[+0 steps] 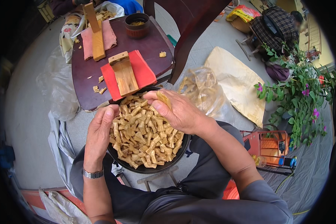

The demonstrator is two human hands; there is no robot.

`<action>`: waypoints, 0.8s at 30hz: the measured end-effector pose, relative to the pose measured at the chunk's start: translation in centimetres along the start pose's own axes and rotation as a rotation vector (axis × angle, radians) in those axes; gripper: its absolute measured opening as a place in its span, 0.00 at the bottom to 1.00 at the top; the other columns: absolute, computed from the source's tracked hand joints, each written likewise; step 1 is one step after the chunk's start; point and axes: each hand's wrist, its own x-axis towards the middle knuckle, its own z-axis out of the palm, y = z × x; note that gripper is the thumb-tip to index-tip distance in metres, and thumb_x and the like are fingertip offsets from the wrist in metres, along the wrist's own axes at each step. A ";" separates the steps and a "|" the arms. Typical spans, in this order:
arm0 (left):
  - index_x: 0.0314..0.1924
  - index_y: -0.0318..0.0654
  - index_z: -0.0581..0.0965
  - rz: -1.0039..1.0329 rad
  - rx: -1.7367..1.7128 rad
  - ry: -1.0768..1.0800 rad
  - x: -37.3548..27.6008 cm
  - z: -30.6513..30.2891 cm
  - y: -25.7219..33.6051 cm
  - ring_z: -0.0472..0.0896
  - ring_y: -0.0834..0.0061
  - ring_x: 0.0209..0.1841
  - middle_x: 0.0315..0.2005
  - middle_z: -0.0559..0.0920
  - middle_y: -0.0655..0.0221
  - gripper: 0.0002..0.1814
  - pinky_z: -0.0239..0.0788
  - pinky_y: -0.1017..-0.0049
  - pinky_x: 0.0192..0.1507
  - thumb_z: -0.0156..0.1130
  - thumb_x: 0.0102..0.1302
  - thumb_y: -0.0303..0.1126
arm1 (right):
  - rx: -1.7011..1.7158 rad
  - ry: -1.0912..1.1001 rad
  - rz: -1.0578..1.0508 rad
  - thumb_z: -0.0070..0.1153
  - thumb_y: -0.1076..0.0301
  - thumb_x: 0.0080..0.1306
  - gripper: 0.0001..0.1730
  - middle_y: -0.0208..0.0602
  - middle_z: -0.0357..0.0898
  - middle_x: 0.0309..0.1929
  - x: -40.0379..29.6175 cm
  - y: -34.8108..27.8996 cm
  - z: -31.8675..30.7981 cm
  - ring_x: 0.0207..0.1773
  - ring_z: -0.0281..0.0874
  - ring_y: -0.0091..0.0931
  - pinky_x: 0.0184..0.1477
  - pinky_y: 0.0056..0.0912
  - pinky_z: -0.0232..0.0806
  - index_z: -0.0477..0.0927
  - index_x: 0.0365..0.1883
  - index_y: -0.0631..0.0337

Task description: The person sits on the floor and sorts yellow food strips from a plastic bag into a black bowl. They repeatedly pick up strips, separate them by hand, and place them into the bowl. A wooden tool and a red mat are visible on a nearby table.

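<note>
My right hand (pixel 182 112) grips a flat yellow-brown strip (pixel 164 100) and is over the far right part of a round black pan (pixel 186 144). The pan sits between my knees, heaped with small knotted yellow-brown pieces (pixel 145 134) that look dried. At the pan's left rim is my left hand (pixel 100 127), thumb against the curled fingers; whether anything is pinched there is hidden. Just beyond the pan, a wooden block tool with a raised end (pixel 124 75) rests on a folded red cloth (pixel 142 67), near both hands.
A dark red table (pixel 84 72) carries a second wooden tool (pixel 98 42) on pink cloth, a brown pot (pixel 137 26) and scraps. To the right lie a clear bag of strips (pixel 198 86), a paper sack (pixel 238 81) and a flowering plant (pixel 299 92). A person (pixel 277 28) sits beyond.
</note>
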 end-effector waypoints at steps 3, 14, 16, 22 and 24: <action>0.61 0.37 0.76 0.044 -0.130 -0.025 -0.5 0.7 1.0 0.77 0.79 0.52 0.49 0.78 0.70 0.23 0.69 0.75 0.57 0.63 0.76 0.45 | -0.221 -0.032 -0.051 0.39 0.51 0.82 0.26 0.51 0.80 0.55 -0.2 -0.1 1.4 0.59 0.78 0.46 0.63 0.45 0.68 0.70 0.67 0.60; 0.49 0.35 0.80 0.175 0.018 -0.215 -0.8 2.5 0.7 0.78 0.79 0.41 0.38 0.77 0.71 0.10 0.71 0.79 0.45 0.67 0.69 0.22 | 0.020 -0.466 0.122 0.60 0.52 0.72 0.22 0.51 0.82 0.38 0.4 -1.8 1.3 0.44 0.83 0.49 0.45 0.50 0.73 0.74 0.46 0.65; 0.49 0.35 0.80 0.108 -0.102 -0.186 -0.8 2.1 0.8 0.76 0.82 0.41 0.38 0.75 0.73 0.09 0.70 0.80 0.44 0.66 0.70 0.21 | 0.188 -0.495 0.136 0.58 0.48 0.74 0.24 0.51 0.81 0.38 0.2 -1.4 0.8 0.43 0.82 0.50 0.44 0.50 0.71 0.74 0.46 0.64; 0.52 0.34 0.80 0.129 0.125 -0.314 -0.7 1.2 1.8 0.75 0.79 0.41 0.39 0.74 0.71 0.12 0.71 0.78 0.45 0.67 0.71 0.26 | 0.156 -0.429 0.015 0.51 0.51 0.78 0.19 0.48 0.80 0.36 -0.5 -0.4 1.1 0.42 0.81 0.50 0.43 0.51 0.70 0.75 0.46 0.61; 0.56 0.32 0.78 0.242 0.291 -0.359 -0.8 1.3 2.2 0.79 0.66 0.44 0.44 0.77 0.61 0.16 0.73 0.71 0.49 0.66 0.72 0.30 | -0.004 -0.380 -0.023 0.52 0.55 0.78 0.16 0.47 0.80 0.35 -0.7 -0.3 1.2 0.41 0.82 0.48 0.42 0.51 0.71 0.75 0.44 0.61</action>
